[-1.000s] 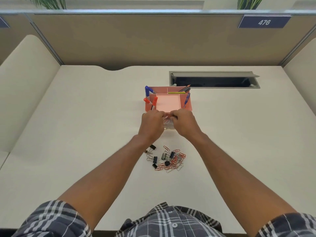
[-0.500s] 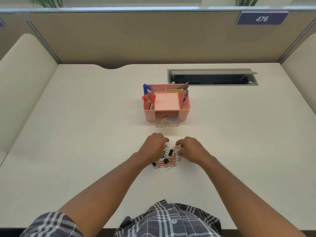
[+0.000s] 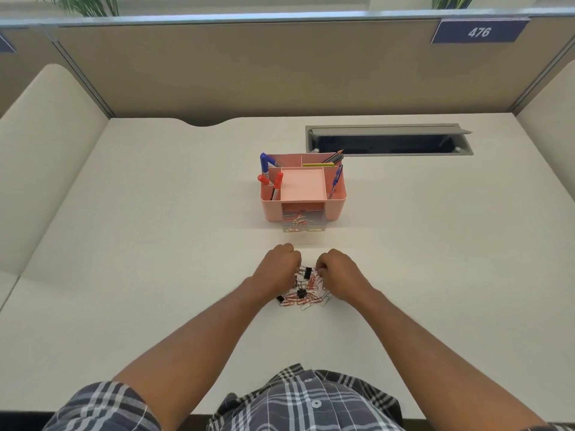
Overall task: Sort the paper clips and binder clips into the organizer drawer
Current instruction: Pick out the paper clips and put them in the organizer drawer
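In the head view, a loose pile of paper clips (image 3: 306, 298) and black binder clips (image 3: 301, 293) is seen on the desk (image 3: 155, 244), spread wider left to right than front to back. It is flanked by the left hand (image 3: 278, 270) and right hand (image 3: 337, 275), both with fingers curled down into the pile; whether anything is pinched cannot be told. Beyond the hands, a pink organizer (image 3: 303, 188) stands upright, and its clear drawer (image 3: 304, 226) is pulled out toward the person, with several clips already inside. Pens are held in its side compartments.
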